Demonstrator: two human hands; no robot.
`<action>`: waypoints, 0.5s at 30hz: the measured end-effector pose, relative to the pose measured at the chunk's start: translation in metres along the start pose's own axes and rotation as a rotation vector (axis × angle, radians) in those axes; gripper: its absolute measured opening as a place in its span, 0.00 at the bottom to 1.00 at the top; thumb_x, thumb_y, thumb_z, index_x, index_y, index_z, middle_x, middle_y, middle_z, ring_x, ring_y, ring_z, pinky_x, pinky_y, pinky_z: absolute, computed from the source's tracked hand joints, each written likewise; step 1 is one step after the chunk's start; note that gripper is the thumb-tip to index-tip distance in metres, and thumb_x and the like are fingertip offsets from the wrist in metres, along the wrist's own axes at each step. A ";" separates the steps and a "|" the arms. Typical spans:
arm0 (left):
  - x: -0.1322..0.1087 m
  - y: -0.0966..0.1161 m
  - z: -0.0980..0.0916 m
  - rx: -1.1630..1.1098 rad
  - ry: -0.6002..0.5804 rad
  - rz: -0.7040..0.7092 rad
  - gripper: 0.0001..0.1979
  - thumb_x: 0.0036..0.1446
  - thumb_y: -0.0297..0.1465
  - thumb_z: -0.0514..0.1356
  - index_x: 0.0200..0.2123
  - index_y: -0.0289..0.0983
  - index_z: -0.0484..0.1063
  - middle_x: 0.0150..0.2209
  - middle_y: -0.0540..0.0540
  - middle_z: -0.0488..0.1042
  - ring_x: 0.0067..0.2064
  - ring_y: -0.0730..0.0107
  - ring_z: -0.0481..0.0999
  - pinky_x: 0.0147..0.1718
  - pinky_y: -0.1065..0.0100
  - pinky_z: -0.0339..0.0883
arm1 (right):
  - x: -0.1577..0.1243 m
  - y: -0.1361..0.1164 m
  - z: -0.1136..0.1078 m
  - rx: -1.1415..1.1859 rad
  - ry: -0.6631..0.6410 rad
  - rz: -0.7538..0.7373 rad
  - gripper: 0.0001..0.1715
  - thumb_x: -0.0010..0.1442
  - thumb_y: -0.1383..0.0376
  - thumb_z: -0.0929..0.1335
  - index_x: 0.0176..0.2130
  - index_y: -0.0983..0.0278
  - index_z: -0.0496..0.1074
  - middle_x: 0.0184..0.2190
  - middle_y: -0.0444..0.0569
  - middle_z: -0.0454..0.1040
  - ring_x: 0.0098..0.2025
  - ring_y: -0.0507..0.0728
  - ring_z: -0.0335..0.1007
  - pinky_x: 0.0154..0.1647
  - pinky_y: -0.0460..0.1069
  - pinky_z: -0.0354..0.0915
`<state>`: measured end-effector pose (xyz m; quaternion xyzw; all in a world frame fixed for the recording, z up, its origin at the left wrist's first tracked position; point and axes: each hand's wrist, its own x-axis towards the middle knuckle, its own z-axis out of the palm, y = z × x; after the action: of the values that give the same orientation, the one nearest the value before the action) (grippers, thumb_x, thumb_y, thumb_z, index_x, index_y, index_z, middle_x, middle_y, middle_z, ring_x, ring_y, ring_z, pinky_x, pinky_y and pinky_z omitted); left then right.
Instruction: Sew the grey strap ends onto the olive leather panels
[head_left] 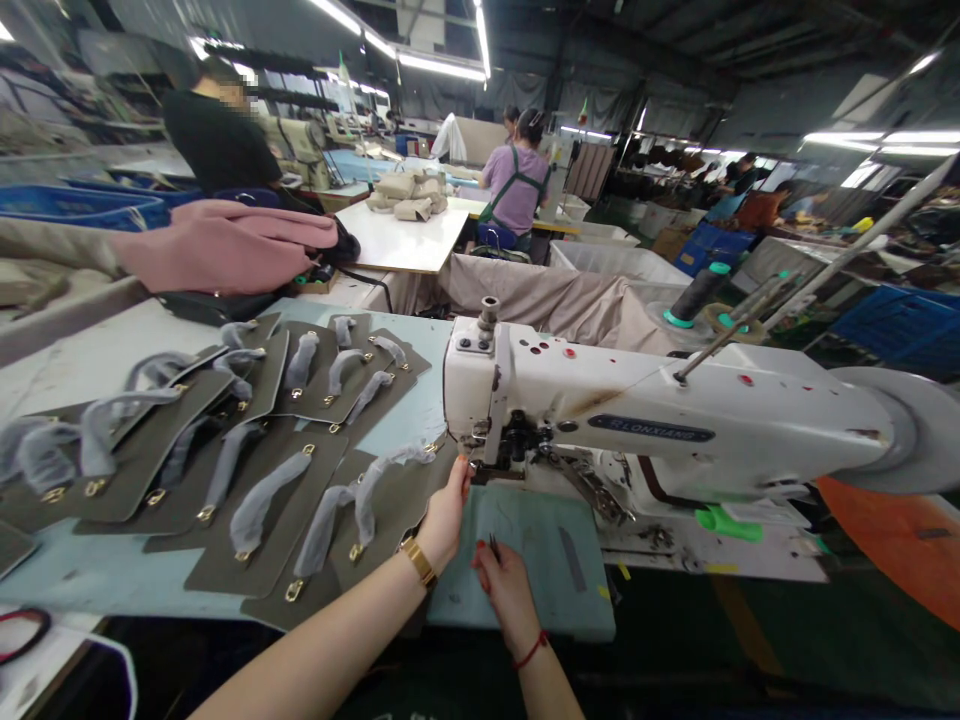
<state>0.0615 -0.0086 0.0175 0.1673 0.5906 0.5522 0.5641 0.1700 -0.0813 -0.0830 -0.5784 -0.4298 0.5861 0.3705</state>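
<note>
Close to the needle area of a white sewing machine (645,390), my left hand (444,515) has its fingers drawn together; what they pinch is hidden. That hand lies over the right edge of a grey-green panel (390,520), which carries a plastic-wrapped strap handle (373,485) with gold-coloured metal fittings. Lower and to the right, my right hand (506,585) is closed on a small dark pointed tool (493,546), its tip pointing up. It hovers above or rests on the light blue machine bed cover (547,530); contact cannot be made out.
Several more panels with wrapped handles (270,505) overlap across the table on the left. A pink cloth (225,240) lies behind them. Dark thread cone (697,295) stands behind the machine. Two co-workers (221,140) (517,180) sit at tables farther back.
</note>
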 end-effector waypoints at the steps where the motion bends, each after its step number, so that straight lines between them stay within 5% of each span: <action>1: -0.002 0.000 0.002 -0.016 0.013 -0.010 0.17 0.49 0.45 0.59 0.26 0.36 0.71 0.27 0.49 0.72 0.28 0.74 0.69 0.29 0.73 0.60 | 0.000 0.000 0.000 0.000 0.009 -0.010 0.23 0.57 0.50 0.64 0.25 0.66 0.68 0.13 0.36 0.52 0.15 0.48 0.44 0.17 0.44 0.42; 4: -0.011 0.000 0.001 0.011 -0.032 0.033 0.18 0.52 0.46 0.57 0.21 0.37 0.66 0.18 0.54 0.62 0.21 0.78 0.60 0.22 0.74 0.54 | -0.002 -0.010 0.000 -0.001 0.097 -0.068 0.23 0.58 0.50 0.64 0.27 0.66 0.69 0.13 0.38 0.55 0.16 0.49 0.49 0.18 0.44 0.46; 7: -0.033 0.003 -0.013 0.012 -0.224 0.076 0.20 0.54 0.46 0.55 0.20 0.37 0.63 0.16 0.57 0.56 0.18 0.80 0.54 0.19 0.75 0.49 | -0.006 -0.039 0.005 -0.023 0.189 -0.194 0.22 0.60 0.51 0.63 0.29 0.66 0.71 0.20 0.44 0.66 0.23 0.52 0.61 0.24 0.45 0.57; 11: -0.056 0.034 -0.039 0.042 -0.435 0.048 0.17 0.57 0.44 0.54 0.27 0.35 0.67 0.17 0.56 0.58 0.17 0.81 0.53 0.17 0.76 0.48 | -0.003 -0.083 0.027 0.018 0.141 -0.324 0.20 0.61 0.53 0.63 0.36 0.66 0.74 0.35 0.51 0.75 0.37 0.57 0.69 0.39 0.47 0.63; 15: -0.016 0.091 -0.050 0.257 -0.410 0.341 0.13 0.56 0.39 0.56 0.29 0.35 0.71 0.21 0.53 0.66 0.21 0.79 0.62 0.22 0.76 0.57 | 0.014 -0.101 0.059 0.071 0.145 -0.335 0.25 0.60 0.49 0.62 0.37 0.67 0.74 0.29 0.49 0.74 0.34 0.56 0.69 0.35 0.46 0.64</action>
<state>-0.0149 -0.0143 0.0894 0.4424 0.4929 0.5143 0.5447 0.1036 -0.0365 0.0042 -0.5258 -0.4713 0.4878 0.5132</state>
